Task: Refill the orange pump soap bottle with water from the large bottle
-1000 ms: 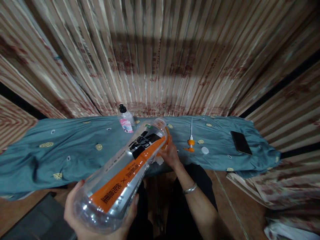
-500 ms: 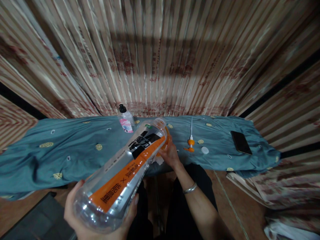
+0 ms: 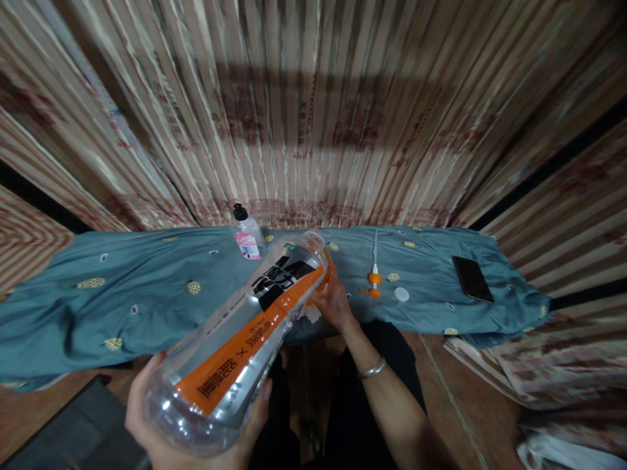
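My left hand [image 3: 196, 450] is wrapped round the base of a big clear plastic bottle [image 3: 235, 339] with an orange and grey label. It lies tilted, base toward me, its capless neck pointing away and to the right. My right hand [image 3: 336, 297], with a silver bangle on the wrist, is closed round an orange container [image 3: 327, 264] at the neck. The big bottle hides most of that container, so its exact kind cannot be made out. Something white and crumpled [image 3: 309, 312] shows below my right fingers. To the right lies an orange pump head [image 3: 374, 281] with a tube.
A small clear bottle [image 3: 247, 238] with a black cap and pink label stands at the back of the cloth-covered surface [image 3: 157, 281]. A white round cap [image 3: 401, 294] lies beside the pump head. Farther right is a black phone [image 3: 472, 279]. A striped curtain [image 3: 304, 117] hangs behind.
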